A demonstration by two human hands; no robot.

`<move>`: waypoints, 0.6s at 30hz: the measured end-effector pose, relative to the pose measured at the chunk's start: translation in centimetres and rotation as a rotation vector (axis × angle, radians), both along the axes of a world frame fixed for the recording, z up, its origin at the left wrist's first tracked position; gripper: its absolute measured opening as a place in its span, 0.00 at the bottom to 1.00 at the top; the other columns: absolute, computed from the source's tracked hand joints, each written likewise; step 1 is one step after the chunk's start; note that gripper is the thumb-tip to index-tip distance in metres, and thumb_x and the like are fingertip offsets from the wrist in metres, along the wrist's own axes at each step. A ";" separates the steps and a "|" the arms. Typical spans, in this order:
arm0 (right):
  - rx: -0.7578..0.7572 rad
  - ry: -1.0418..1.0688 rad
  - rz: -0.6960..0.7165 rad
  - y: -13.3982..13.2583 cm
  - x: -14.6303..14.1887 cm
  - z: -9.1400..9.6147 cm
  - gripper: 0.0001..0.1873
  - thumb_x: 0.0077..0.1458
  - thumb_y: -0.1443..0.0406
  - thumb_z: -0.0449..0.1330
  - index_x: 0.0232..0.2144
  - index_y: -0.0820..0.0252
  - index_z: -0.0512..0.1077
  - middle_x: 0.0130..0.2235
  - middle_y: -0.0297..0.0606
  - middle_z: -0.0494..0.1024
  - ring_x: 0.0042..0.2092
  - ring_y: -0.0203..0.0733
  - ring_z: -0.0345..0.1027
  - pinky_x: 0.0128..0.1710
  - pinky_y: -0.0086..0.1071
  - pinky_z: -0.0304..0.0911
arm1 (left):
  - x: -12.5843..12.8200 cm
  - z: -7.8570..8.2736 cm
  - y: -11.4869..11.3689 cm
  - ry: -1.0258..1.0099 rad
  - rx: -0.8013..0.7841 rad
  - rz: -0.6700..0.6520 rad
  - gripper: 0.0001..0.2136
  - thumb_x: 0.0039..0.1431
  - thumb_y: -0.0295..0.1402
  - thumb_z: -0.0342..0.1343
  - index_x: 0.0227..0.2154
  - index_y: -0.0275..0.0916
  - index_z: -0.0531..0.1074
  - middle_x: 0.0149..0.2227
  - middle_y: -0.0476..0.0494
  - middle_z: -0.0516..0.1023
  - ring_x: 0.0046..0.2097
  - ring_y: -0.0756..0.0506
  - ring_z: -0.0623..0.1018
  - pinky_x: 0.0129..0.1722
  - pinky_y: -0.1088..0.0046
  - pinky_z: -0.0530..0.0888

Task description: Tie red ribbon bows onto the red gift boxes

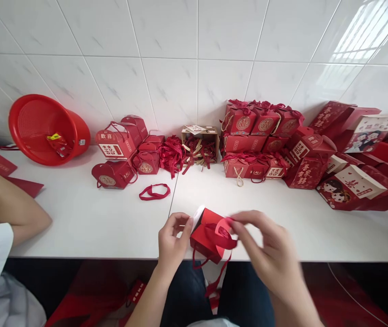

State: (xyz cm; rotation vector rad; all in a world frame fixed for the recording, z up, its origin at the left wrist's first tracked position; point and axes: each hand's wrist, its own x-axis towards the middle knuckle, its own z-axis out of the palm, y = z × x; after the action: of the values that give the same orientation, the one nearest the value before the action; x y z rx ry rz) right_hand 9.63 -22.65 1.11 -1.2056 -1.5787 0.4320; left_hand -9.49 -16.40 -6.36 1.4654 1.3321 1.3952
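Observation:
A small red gift box (204,238) with a dark red ribbon hangs at the front edge of the white table (88,218). My left hand (172,243) pinches the box's left side near a white flap. My right hand (269,254) pinches the ribbon and the box's top handle from the right. The ribbon's ends (218,277) dangle below the table edge.
A ribbon loop (154,191) lies mid-table. Finished red boxes stand in a left group (125,152) and a stacked right group (258,136), with a cardboard box of ribbons (200,145) between. A red basket (46,129) lies tipped at far left. Another person's arm (8,204) rests at the left.

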 end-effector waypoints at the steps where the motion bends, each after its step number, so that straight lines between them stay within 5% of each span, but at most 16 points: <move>1: -0.090 -0.039 0.041 1.6 -0.9 -0.6 0.06 0.60 0.63 0.55 0.40 0.53 0.69 0.30 0.33 0.78 0.35 0.41 0.71 0.37 0.34 0.64 | 0.1 0.0 0.1 -0.076 -0.061 0.023 0.08 0.55 0.39 0.59 0.31 0.40 0.70 0.31 0.48 0.74 0.34 0.49 0.76 0.34 0.76 0.73; 4: -0.286 -0.083 0.134 5.1 -2.8 -2.6 0.07 0.61 0.65 0.51 0.43 0.53 0.61 0.28 0.30 0.77 0.31 0.41 0.69 0.35 0.34 0.63 | 0.1 0.1 0.2 -0.213 -0.153 0.043 0.12 0.52 0.41 0.61 0.32 0.39 0.69 0.30 0.48 0.73 0.34 0.49 0.75 0.33 0.76 0.73; 7: -0.371 -0.082 0.193 5.9 -3.5 -4.0 0.06 0.61 0.65 0.49 0.42 0.53 0.57 0.27 0.28 0.74 0.28 0.40 0.67 0.31 0.32 0.61 | 0.1 -0.1 0.0 -0.241 -0.160 0.045 0.12 0.52 0.41 0.62 0.32 0.39 0.69 0.31 0.48 0.73 0.34 0.49 0.75 0.35 0.76 0.73; 14: -0.399 -0.159 0.227 5.6 -3.5 -3.5 0.06 0.60 0.64 0.49 0.41 0.53 0.57 0.26 0.29 0.74 0.28 0.42 0.68 0.31 0.32 0.60 | 0.7 0.4 -0.7 -0.265 -0.190 0.031 0.12 0.51 0.41 0.62 0.31 0.39 0.69 0.32 0.48 0.74 0.37 0.49 0.75 0.38 0.76 0.72; 18: -0.392 -0.184 0.254 5.8 -3.4 -3.5 0.11 0.60 0.67 0.50 0.45 0.52 0.57 0.31 0.30 0.78 0.32 0.43 0.71 0.34 0.34 0.61 | 0.8 0.6 -0.8 -0.309 -0.237 -0.046 0.14 0.55 0.45 0.57 0.36 0.40 0.68 0.31 0.48 0.73 0.34 0.49 0.74 0.32 0.76 0.71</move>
State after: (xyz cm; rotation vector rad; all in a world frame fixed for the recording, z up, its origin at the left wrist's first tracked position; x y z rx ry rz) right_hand 6.20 -16.87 -2.37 -1.3705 -1.8732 0.8459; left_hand -8.64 -17.18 -5.76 1.0695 1.2107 1.3214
